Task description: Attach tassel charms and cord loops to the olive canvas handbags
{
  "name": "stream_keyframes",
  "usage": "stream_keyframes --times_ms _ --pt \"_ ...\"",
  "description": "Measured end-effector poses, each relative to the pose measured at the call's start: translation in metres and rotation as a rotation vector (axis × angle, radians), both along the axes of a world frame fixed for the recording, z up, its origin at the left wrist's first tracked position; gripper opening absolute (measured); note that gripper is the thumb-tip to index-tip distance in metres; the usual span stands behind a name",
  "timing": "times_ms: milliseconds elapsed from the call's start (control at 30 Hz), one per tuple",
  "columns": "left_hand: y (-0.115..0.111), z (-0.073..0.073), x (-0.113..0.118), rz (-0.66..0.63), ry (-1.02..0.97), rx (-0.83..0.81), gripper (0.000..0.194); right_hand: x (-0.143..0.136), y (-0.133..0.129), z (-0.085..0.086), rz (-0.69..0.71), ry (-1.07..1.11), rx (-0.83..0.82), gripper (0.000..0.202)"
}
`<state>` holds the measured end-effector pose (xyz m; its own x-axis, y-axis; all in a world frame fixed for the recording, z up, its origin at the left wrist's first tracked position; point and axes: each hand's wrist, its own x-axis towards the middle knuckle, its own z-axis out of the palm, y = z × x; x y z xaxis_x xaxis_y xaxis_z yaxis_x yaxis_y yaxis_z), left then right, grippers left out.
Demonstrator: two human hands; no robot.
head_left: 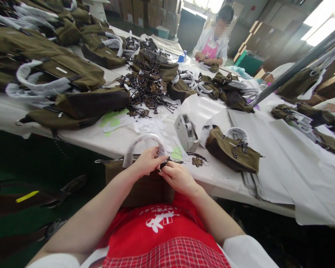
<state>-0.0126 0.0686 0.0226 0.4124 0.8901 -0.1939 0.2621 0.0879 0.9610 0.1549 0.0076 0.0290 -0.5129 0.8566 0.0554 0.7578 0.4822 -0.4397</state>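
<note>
While the left hand [147,160] curls round a wrapped handle [144,136] and the right hand [179,176] pinches a ring [160,169], slackened pressure could free it.

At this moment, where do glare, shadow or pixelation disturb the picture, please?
Head view: bright panels at upper right burn out; head view: the bag near the left hand lies in shade, the floor darker; head view: the co-worker's head is pixelated.

Matt cloth bag [142,188], glossy plastic-wrapped handle [145,137]

left hand [149,160] and right hand [178,176] pinch side-by-side.
</note>
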Motion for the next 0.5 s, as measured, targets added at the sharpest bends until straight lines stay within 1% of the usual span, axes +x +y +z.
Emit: stream_keyframes --times_ms 67,133,167,233,267,300,333,367,400,433,467,500 --pt "0.0 0.002 -0.002 -0.03 -0.047 -0.035 0.027 0.004 -0.002 0.006 -0.023 0.048 -0.022 0.017" --pt "-0.001 0.003 -0.005 -0.062 -0.074 -0.04 0.029 0.006 -0.008 0.01 -0.074 0.122 -0.05 0.017" --pt "-0.002 0.003 -0.007 -0.072 -0.085 -0.038 0.03 0.007 -0.013 0.012 -0.096 0.174 -0.071 0.022" --pt "-0.004 0.002 -0.012 -0.071 -0.113 -0.035 0.031 0.007 -0.023 0.015 -0.11 0.294 -0.136 0.046" --pt "-0.005 0.001 -0.014 -0.066 -0.13 -0.037 0.032 0.008 -0.028 0.016 -0.095 0.354 -0.175 0.059" --pt "-0.006 0.0 -0.016 -0.067 -0.144 -0.045 0.032 0.009 -0.031 0.017 -0.074 0.408 -0.203 0.067" --pt "-0.007 -0.001 -0.018 -0.073 -0.154 -0.055 0.033 0.011 -0.032 0.017 -0.064 0.446 -0.203 0.065" --pt "-0.008 -0.002 -0.02 -0.082 -0.161 -0.062 0.034 0.013 -0.031 0.018 -0.074 0.465 -0.17 0.056" --pt "-0.008 -0.002 -0.021 -0.089 -0.166 -0.064 0.034 0.015 -0.027 0.017 -0.105 0.466 -0.107 0.045" --pt "-0.008 -0.003 -0.022 -0.091 -0.174 -0.056 0.034 0.017 -0.021 0.017 -0.15 0.449 -0.029 0.038" --pt "-0.009 -0.003 -0.022 -0.085 -0.183 -0.04 0.034 0.018 -0.014 0.015 -0.19 0.415 0.039 0.038" --pt "-0.009 -0.004 -0.022 -0.078 -0.193 -0.021 0.033 0.019 -0.006 0.012 -0.201 0.373 0.076 0.043"
